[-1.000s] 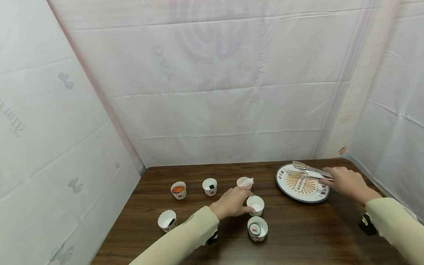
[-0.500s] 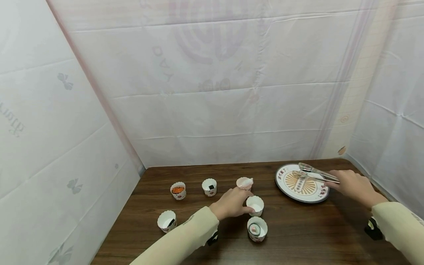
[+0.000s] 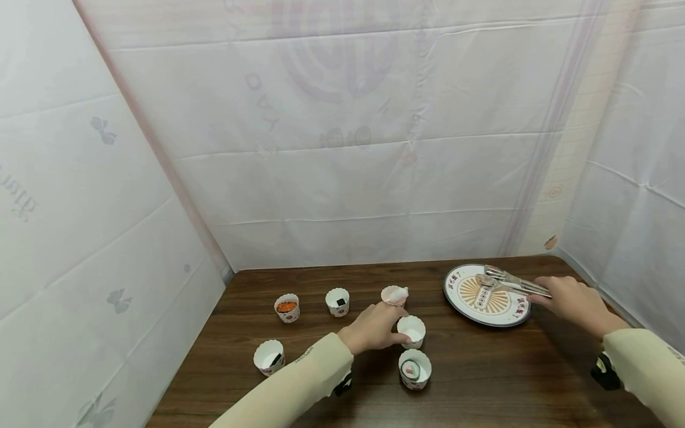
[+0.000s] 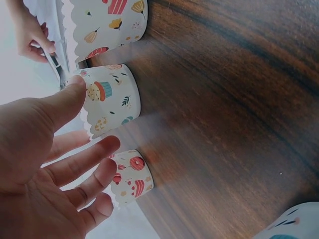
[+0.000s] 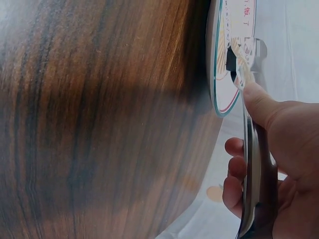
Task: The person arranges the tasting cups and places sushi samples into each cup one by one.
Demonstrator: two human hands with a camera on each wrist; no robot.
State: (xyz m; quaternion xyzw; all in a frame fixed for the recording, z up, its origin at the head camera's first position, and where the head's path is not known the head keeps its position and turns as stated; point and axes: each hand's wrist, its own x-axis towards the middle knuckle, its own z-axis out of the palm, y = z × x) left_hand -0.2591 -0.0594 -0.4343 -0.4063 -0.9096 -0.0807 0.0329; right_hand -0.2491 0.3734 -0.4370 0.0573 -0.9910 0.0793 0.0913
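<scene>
In the head view my left hand [image 3: 374, 328] reaches to a white paper baking cup [image 3: 411, 333], its thumb and index finger at the rim. The left wrist view shows thumb and index finger on either side of that printed cup [image 4: 112, 97], the other fingers loosely bent beside it. My right hand [image 3: 572, 302] grips a pair of metal food tongs [image 3: 516, 283], whose heads are close together over the round patterned plate [image 3: 460, 309]. A small dark patch shows at the tongs' head in the right wrist view, where thumb and fingers wrap the handle [image 5: 254, 169].
A cup [image 3: 423, 380] nearer the front holds a sushi-roll-like piece [image 3: 410, 370]. Behind the left hand stands a pinkish cup [image 3: 393, 294] with something white in it. Further left are cups with orange bits [image 3: 286, 307] and black pieces [image 3: 341, 302]. White sheeting [image 3: 342, 196] surrounds the wooden table.
The right hand has shifted slightly right, drawing the tongs back over the plate, and their spread arms have come closer together. The left hand stays at the cup.
</scene>
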